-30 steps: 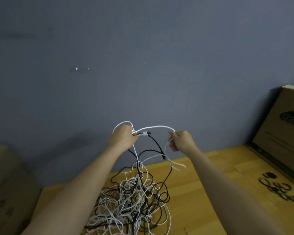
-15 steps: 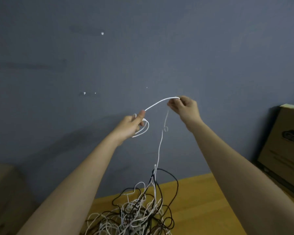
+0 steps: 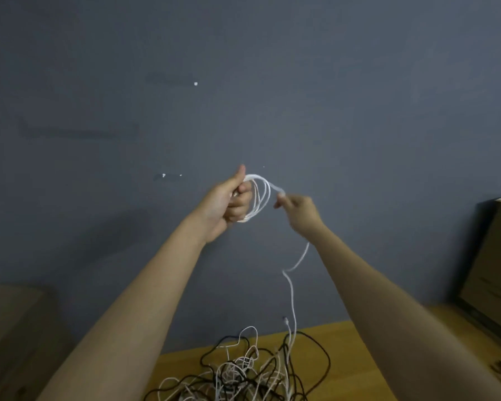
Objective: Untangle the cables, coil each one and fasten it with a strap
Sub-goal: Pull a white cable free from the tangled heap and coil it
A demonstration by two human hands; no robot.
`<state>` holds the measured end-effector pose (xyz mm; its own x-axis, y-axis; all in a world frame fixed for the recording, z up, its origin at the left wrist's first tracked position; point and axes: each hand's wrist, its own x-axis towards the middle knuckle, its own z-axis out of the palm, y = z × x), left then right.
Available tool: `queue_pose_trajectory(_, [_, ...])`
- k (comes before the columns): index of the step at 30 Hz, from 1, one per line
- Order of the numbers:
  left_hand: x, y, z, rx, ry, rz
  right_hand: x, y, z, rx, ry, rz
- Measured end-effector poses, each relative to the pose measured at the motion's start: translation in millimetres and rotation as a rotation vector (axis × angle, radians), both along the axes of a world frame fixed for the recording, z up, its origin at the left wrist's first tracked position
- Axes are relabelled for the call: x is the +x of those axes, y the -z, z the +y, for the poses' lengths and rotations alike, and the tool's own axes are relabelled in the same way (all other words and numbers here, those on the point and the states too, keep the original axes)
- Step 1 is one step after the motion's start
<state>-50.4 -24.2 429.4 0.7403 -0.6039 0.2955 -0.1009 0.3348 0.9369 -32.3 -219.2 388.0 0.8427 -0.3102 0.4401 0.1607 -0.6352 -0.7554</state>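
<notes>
My left hand (image 3: 227, 202) is raised in front of the wall and grips a small coil of white cable (image 3: 259, 198), several loops hanging off its fingers. My right hand (image 3: 298, 208) pinches the same white cable just right of the coil. From under that hand the cable's free length (image 3: 292, 287) drops down into a tangled pile of white and black cables (image 3: 243, 374) on the wooden table (image 3: 356, 360).
A grey wall fills most of the view. A cardboard box (image 3: 492, 273) leans at the right edge of the table. A brownish box or seat (image 3: 9, 328) sits low on the left.
Both hands came closer together; the straight stretch of white cable between them is now wound into another loop on my left hand. The view tilted up slightly.
</notes>
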Motion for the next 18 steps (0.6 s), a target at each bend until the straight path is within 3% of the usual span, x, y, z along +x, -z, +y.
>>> queue_pose_trajectory(3, [3,9,1,-0.133,-0.035,0.031,-8,65,33,-0.187,-0.122,0.094])
queue_pose_trajectory(6, [11,34,-1,0.030,-0.350,-0.119,-37,118,58,-0.283,-0.243,0.130])
queue_pose_trajectory(8, [18,56,-1,0.170,-0.443,-0.184,-58,141,65,-0.332,-0.313,0.112])
queue_pose_trajectory(12, [31,105,-1,0.535,-0.384,-0.302,-83,158,61,-0.728,-0.282,-0.220])
queue_pose_trajectory(15, [23,141,1,0.861,-0.305,-0.455,-86,141,44,-0.872,-0.257,-0.423])
queue_pose_trajectory(18, [4,156,2,0.820,-0.241,-0.403,-81,112,20,-0.813,-0.222,-0.441])
